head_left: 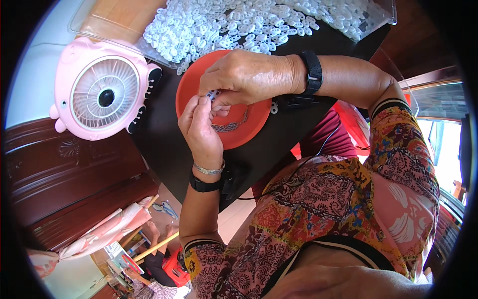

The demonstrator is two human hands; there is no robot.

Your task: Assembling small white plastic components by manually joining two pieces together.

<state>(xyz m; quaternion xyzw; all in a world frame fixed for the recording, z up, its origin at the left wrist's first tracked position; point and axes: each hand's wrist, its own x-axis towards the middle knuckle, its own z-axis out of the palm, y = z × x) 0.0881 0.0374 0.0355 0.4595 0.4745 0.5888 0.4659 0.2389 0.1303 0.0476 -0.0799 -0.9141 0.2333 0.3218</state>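
Observation:
Both hands meet above an orange-red round dish (184, 92) on the dark table. Between their fingertips is a small white oval plastic piece (213, 94) with dark spots. My left hand (201, 124) pinches it from the near side, thumb and fingers closed. My right hand (239, 74) closes on it from the far side, fingers curled and partly hidden. Inside the dish lies a curved band of small grey metal-looking parts (230, 126). Just beyond the dish, a heap of similar white oval pieces (199, 30) covers the table.
A pink animal-shaped fan (102, 92) stands left of the dish. Clear plastic trays (393, 22) hold or border the heap. One loose white oval piece (274, 107) lies right of the dish. Another person (152, 269) is in the background at lower left.

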